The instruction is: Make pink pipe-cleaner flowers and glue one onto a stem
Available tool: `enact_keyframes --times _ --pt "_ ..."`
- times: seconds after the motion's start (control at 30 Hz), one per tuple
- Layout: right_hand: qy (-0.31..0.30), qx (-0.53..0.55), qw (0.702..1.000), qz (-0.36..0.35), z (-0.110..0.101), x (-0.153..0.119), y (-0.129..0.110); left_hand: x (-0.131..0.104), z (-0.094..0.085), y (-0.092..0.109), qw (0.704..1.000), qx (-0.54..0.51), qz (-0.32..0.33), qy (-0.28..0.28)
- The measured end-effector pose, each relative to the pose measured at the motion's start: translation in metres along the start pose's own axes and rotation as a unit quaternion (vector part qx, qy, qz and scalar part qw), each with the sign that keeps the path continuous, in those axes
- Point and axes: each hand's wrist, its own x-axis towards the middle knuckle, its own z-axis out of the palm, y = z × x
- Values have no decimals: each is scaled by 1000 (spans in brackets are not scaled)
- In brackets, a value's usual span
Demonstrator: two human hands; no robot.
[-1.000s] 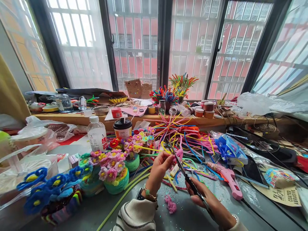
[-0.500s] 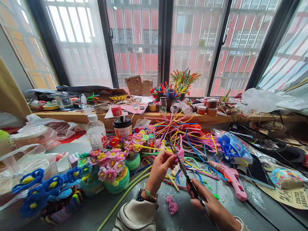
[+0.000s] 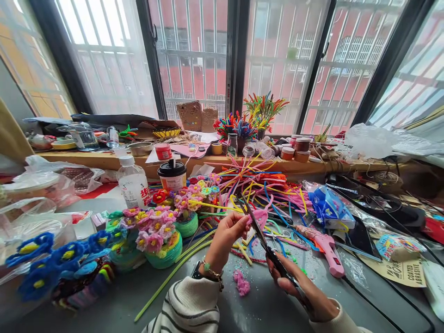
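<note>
My left hand (image 3: 231, 236) is closed, thumb and fingertips pinching a fuzzy pink pipe cleaner piece (image 3: 262, 217). Black-handled scissors (image 3: 257, 227) are in my right hand (image 3: 296, 286), fingers wrapped about the handles. Their blades point up and away, tips slightly apart, crossing close by my left fingertips and in front of part of the pink piece. Whether the blades touch it I cannot tell. A clump of pink fluff (image 3: 242, 283) lies on the grey table (image 3: 204, 282) between my wrists, among scattered glitter.
Pink pipe-cleaner flowers (image 3: 156, 226) in green pots and blue flowers (image 3: 65, 254) stand left, near a plastic bottle (image 3: 132, 185) and lidded cup (image 3: 172, 175). Loose pipe cleaners (image 3: 253, 182) pile up behind my hands. A pink glue gun (image 3: 329, 254) with its cord lies right, by a blue packet (image 3: 328, 203).
The view has shifted slightly, so the table things sit a little higher and further left. The pink piece shows wider behind the scissors. Both hands keep their hold.
</note>
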Motion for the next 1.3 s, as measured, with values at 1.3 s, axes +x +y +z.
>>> enact_keyframes --times 1.3 --pt "-45 9 999 -21 3 -1 -6 1 8 -1 995 76 62 34"
